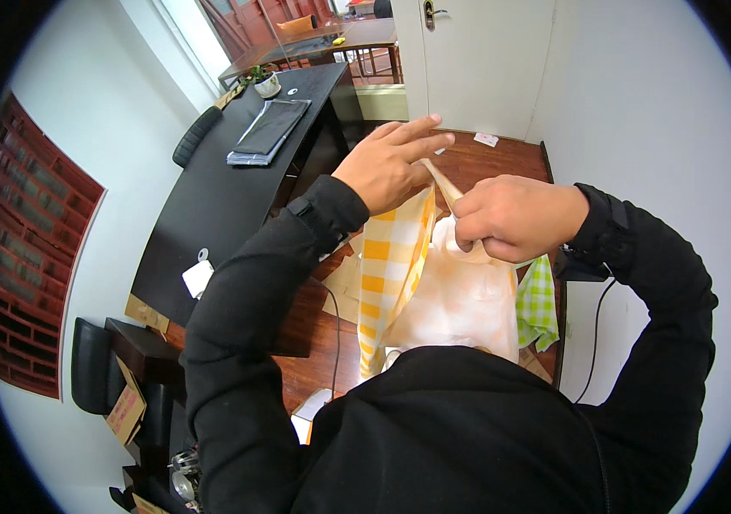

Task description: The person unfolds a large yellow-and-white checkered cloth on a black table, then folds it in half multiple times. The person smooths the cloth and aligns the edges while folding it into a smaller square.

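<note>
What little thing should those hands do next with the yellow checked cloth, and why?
I'd probably close the left hand on the yellow checked cloth: its fingers are extended by the cloth's upper end, while the right hand is curled at the edge, so a second firm hold might steady it. Whether the left thumb grips is unclear.

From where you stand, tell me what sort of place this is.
Most likely an office: a long black desk bears a potted plant and what looks like a dark folder, with a ribbed black chair back beside it.
</note>
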The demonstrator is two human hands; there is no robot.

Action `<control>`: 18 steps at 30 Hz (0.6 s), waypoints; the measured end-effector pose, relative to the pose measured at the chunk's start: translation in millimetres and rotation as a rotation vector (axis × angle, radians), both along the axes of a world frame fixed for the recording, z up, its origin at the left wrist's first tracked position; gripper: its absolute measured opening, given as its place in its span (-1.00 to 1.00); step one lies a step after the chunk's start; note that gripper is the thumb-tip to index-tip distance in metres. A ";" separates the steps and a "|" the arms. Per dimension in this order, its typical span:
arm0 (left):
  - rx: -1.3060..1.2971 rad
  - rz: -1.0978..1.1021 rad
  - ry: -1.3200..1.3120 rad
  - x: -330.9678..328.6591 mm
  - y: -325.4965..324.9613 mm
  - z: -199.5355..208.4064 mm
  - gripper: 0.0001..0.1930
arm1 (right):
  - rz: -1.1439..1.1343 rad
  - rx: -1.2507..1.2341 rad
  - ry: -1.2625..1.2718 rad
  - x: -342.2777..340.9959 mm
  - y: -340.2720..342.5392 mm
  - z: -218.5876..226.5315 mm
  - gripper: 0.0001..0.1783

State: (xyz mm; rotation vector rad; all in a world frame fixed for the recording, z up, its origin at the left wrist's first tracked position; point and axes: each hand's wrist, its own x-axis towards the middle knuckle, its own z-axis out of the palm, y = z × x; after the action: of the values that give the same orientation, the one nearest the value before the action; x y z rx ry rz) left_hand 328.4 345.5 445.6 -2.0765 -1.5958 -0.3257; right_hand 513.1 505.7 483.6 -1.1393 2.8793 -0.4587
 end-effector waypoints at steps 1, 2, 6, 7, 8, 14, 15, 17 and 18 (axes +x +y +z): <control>-0.011 -0.014 0.010 -2.0 3.3 -0.6 -0.90 | -0.011 0.017 0.005 0.2 -0.8 -0.8 -0.82; -0.057 -0.001 0.025 -3.6 4.4 -2.3 -0.90 | -0.022 0.034 0.012 0.9 -1.6 -2.1 -0.82; 0.015 0.022 0.106 -12.7 2.7 -7.0 -0.91 | -0.100 -0.010 0.033 2.5 4.8 -6.0 -0.80; 0.040 0.003 0.107 -15.6 3.6 -7.4 -0.92 | -0.137 0.009 0.046 2.9 8.6 -7.6 -0.80; 0.047 0.011 0.112 -20.1 3.6 -6.5 -0.92 | -0.175 0.027 0.059 3.5 13.0 -10.5 -0.79; 0.044 0.190 0.142 -52.8 0.0 12.7 -0.86 | -0.389 0.188 0.098 1.5 44.6 -58.0 -0.82; 0.037 0.239 0.156 -58.0 -2.2 18.0 -0.83 | -0.397 0.214 0.060 2.9 46.9 -73.7 -0.81; 0.032 0.286 0.179 -69.6 -8.7 31.9 -0.83 | -0.418 0.247 -0.061 5.8 51.3 -106.7 -0.78; 0.002 0.337 0.204 -75.3 -12.9 39.6 -0.83 | -0.405 0.297 -0.069 8.9 53.8 -123.0 -0.78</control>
State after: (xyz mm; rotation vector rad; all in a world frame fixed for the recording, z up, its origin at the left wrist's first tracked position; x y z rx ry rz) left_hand 253.1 332.6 485.2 -1.7350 -1.7748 0.0030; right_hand 522.0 559.5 360.6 -0.4902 2.9787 -0.0612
